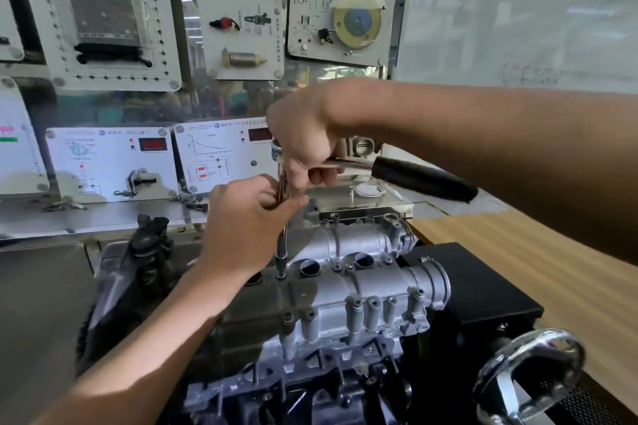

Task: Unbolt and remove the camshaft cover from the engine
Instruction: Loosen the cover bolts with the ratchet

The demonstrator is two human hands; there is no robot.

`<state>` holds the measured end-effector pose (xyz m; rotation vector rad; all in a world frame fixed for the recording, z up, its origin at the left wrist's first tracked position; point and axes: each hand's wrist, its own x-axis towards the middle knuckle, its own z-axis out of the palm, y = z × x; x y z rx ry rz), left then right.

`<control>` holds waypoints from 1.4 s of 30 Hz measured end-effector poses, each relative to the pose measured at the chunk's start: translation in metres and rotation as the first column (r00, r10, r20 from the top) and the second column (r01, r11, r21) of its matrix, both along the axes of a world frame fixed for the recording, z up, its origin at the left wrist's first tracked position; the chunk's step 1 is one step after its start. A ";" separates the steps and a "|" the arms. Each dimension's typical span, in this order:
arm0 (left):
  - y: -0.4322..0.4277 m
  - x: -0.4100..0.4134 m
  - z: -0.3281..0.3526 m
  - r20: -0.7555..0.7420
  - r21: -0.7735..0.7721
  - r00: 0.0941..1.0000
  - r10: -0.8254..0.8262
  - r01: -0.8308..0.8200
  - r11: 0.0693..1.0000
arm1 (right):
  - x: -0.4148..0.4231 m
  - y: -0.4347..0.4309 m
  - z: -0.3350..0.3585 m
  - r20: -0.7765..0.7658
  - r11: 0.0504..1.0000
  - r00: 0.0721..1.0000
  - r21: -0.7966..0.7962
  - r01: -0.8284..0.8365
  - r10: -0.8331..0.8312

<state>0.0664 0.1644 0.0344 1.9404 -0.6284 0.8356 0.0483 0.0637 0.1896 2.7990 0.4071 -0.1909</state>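
Several bolts (287, 317) sit in the cover (348, 272), which lies on the engine (310, 373) at six o'clock in the view, so I judge the job barely begun. The right hand (303, 138) grasps the ratchet (421, 178) near its head. The left hand (248, 221) pinches the extension bar (283, 238), whose socket rests on a bolt at the cover's nine o'clock edge.

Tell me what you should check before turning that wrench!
1. Socket is down on the camshaft cover: ok.
2. Left hand steadies the extension bar: ok.
3. Right hand grips the ratchet near its head: ok.
4. Bar stands nearly upright: ok.
5. Fastener under the socket already loose: cannot tell.
6. Other bolts out of the cover: not ok, several are in place.
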 end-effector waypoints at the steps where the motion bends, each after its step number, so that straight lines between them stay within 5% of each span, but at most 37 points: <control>1: -0.002 -0.002 0.002 -0.031 -0.008 1.000 -0.005 0.005 1.000 | 0.000 0.001 0.001 -0.036 0.998 0.999 -0.069 0.003 -0.006; 3: 0.000 -0.002 0.009 -0.147 -0.003 0.986 -0.073 0.074 0.997 | 0.002 0.005 -0.003 0.118 0.959 0.981 -0.257 -0.121 0.155; 6: 0.015 0.001 0.020 -0.354 -0.054 0.878 -0.322 0.325 0.944 | 0.006 -0.001 -0.013 0.376 0.745 0.682 -0.543 -0.387 0.628; 8: 0.024 0.003 0.023 -0.418 -0.011 0.824 -0.383 0.416 0.909 | 0.011 -0.013 -0.014 0.376 0.674 0.578 -0.560 -0.482 0.724; 11: 0.029 0.003 0.022 -0.351 0.058 0.896 -0.273 0.312 0.948 | 0.011 -0.010 -0.022 0.470 0.765 0.606 -0.452 -0.459 0.642; 13: 0.022 0.004 0.019 -0.229 0.068 0.962 -0.146 0.166 0.984 | 0.008 0.000 -0.024 0.575 0.907 0.702 -0.292 -0.302 0.419; 15: 0.009 0.003 0.014 -0.095 0.072 0.995 0.007 0.000 0.997 | 0.009 0.005 -0.019 0.477 0.989 0.868 -0.114 -0.097 0.140; 17: 0.000 0.002 0.010 -0.034 0.030 0.998 0.049 -0.048 0.998 | 0.013 0.006 -0.016 0.307 0.995 0.951 -0.096 0.012 0.019; 19: 0.001 0.004 0.009 -0.046 -0.038 0.999 0.002 -0.003 0.999 | 0.012 -0.001 -0.020 0.393 0.994 0.914 -0.079 -0.071 0.096; 21: 0.007 0.007 0.010 -0.069 -0.050 0.995 -0.065 0.062 0.997 | 0.015 -0.014 -0.027 0.575 0.952 0.760 -0.143 -0.272 0.303; 24: 0.015 0.008 0.012 -0.145 -0.027 0.971 -0.189 0.187 0.982 | 0.023 -0.026 -0.036 0.589 0.840 0.611 -0.256 -0.479 0.528; 28: 0.020 0.009 0.017 -0.103 -0.052 0.968 -0.231 0.226 0.973 | 0.022 -0.021 -0.022 0.655 0.856 0.571 -0.257 -0.448 0.495; 33: -0.008 0.010 0.023 -0.052 -0.159 0.959 -0.277 0.266 0.951 | 0.001 -0.032 -0.008 0.737 0.960 0.621 -0.142 -0.241 0.265; 37: -0.040 0.009 0.010 -0.042 -0.134 0.964 -0.262 0.255 0.958 | -0.012 -0.051 -0.021 0.556 0.998 0.830 0.003 -0.068 0.055; 42: -0.060 0.009 -0.002 0.005 -0.086 0.968 -0.252 0.251 0.964 | -0.013 -0.068 -0.035 0.520 0.997 0.854 0.078 -0.010 -0.033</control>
